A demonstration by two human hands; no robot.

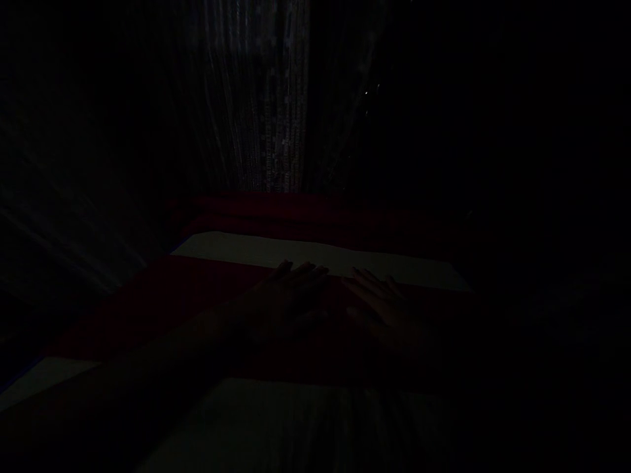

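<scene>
In very dim light, a red cloth [197,289] lies flat in front of me, over a pale surface. My left hand [293,299] is palm down on the red cloth with its fingers spread, the tips close to the cloth's far edge. To its right, my right hand [377,302] also rests on the cloth, fingers stretched out and pointing inward. Neither hand holds anything that I can see. A pale strip [276,249] runs along beyond the fingertips. The right forearm is lost in the dark.
Behind the pale strip is a darker red band of folded fabric [296,209]. A patterned curtain [280,98] hangs at the back, and a greyish drape [64,190] stands at the left. More pale surface [246,420] shows nearest me. The right side is too dark to make out.
</scene>
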